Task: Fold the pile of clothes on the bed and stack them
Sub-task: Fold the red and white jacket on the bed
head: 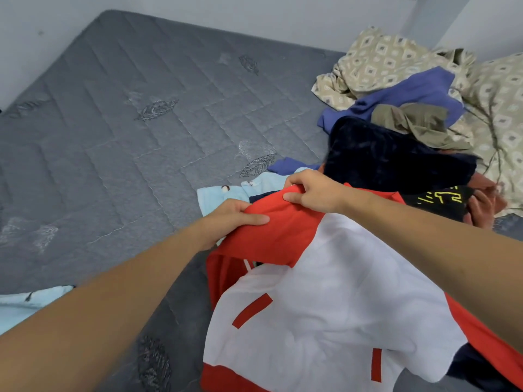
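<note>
Red and white jacket [325, 292]: draped at front edge of bed [113, 137], lower part hanging toward camera. Left hand [232, 219]: grip closed on red sleeve fabric at jacket's upper left, thumb on top. Right hand [314, 193]: grip pinched on red fold just right of left hand, fingers curled. Pile of clothes [396, 154]: directly behind jacket; dark navy garment on top, blue and olive pieces behind. Light blue garment [223, 196]: flat on bed, left of jacket. Patterned sheet [396, 63]: crumpled behind pile.
</note>
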{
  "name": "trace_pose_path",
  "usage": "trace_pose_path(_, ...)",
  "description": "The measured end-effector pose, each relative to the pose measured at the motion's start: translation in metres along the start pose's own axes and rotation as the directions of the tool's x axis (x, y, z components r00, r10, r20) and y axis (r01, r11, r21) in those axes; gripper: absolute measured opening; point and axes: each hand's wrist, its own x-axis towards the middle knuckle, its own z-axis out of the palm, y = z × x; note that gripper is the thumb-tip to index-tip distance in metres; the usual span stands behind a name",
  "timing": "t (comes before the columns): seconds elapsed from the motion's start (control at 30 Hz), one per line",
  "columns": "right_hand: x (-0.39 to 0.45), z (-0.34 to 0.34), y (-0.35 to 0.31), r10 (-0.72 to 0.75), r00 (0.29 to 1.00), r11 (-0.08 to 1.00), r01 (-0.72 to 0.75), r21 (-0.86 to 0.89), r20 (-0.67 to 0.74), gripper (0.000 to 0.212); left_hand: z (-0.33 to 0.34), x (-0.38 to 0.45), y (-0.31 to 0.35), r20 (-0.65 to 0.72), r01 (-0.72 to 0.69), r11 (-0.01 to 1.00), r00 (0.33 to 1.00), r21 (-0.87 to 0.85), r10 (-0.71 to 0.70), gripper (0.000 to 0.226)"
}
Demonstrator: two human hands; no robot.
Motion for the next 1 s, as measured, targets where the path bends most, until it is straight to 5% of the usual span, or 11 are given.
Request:
trace_pose_path(0.17, 0.021, -0.008, -0.001, 0.057, 0.997, 0.996, -0.060, -0.070, -0.049, 0.013, -0.054, -0.016, 0.006, 0.071, 0.046, 0.999, 0.997, -0.019, -0.044, 0.038)
trace_pose_path(0.33, 0.054, 0.011, -0.008, 0.097, 0.992, 0.987, -0.107, -0.120, -0.086, 0.011, -0.117, -0.018, 0.011, -0.089, -0.029, 0.981, 0.995, 0.194, 0.047, 0.009)
trace_pose_path(0.6, 0.117, 0.075, -0.059, 0.071, 0.994, 0.990, -0.060, -0.124, 0.083, 0.026, -0.183, 0.005, 0.002, -0.150, -0.042, 0.858, 0.979, 0.511, 0.137, 0.038)
trace_pose_path(0.73, 0.152, 0.097, -0.091, 0.049, 0.993, 0.998, -0.044, -0.047, 0.111, 0.031, -0.207, 0.014, -0.004, -0.109, -0.006, 0.850, 0.991, 0.527, 0.075, 0.044)
trace_pose_path(0.9, 0.191, 0.099, -0.122, 0.029, 0.986, 0.993, -0.047, 0.105, 0.166, 0.010, -0.242, 0.016, -0.004, 0.043, 0.012, 0.661, 0.997, 0.750, -0.067, 0.016)
trace_pose_path(1.0, 0.209, 0.096, -0.134, 0.017, 0.988, 0.996, -0.031, 0.088, 0.152, 0.015, -0.263, 0.017, -0.001, 0.107, 0.053, 0.681, 0.976, 0.730, -0.190, 0.019)
